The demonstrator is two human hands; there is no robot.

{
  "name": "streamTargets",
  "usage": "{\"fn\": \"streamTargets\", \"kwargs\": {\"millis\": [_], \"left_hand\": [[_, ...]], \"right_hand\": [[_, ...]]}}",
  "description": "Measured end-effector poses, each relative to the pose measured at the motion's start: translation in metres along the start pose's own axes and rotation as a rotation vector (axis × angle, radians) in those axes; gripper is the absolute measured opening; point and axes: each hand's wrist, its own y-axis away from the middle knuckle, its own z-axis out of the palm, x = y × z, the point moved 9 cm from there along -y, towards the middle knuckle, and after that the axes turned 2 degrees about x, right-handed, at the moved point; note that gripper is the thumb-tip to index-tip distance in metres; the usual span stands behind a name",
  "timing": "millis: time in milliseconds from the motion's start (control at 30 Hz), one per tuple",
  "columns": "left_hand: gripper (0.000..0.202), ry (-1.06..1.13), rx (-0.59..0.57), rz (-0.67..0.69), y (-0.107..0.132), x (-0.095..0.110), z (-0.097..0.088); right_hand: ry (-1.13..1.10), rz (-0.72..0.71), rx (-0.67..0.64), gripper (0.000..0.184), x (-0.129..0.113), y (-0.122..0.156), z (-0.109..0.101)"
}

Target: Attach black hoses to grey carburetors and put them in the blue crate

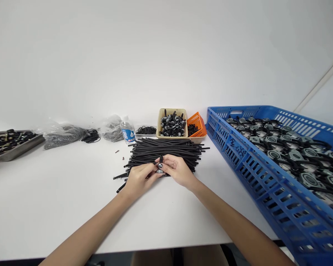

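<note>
Above the table's middle, my left hand [141,179] and my right hand [179,170] meet with their fingertips closed on one small fitting [161,159]. Its upright black end shows between the fingers, with shiny grey spots below that may be metal or fingernails. The rest of the fitting is hidden by my fingers. Behind and under the hands lies a pile of black rods or tubes [158,147], most of them running left to right.
A cream bin [158,125] of black and grey fittings stands behind the pile, beside an orange basket [202,127]. A large blue crate [245,166] of grey-and-black parts fills the right. Leftward are a bottle [128,132], plastic bags [62,136] and a metal tray [22,149].
</note>
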Motion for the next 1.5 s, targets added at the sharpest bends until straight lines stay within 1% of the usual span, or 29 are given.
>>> {"fn": "streamTargets", "kwargs": {"millis": [467,1133,1500], "left_hand": [[0.021,0.002,-0.001,0.002,0.0028,-0.0006,-0.0002],[0.027,0.001,0.005,-0.014,0.0019,-0.0028,-0.0008],[0.029,-0.009,0.005,-0.009,0.0008,-0.0017,-0.0008]], "right_hand": [[-0.004,-0.002,0.001,0.048,0.0,0.0002,0.0002],[0.028,-0.037,-0.024,0.047,-0.0029,-0.0001,0.0014],[0.03,-0.041,-0.03,0.047,-0.0007,-0.0004,0.0013]]}}
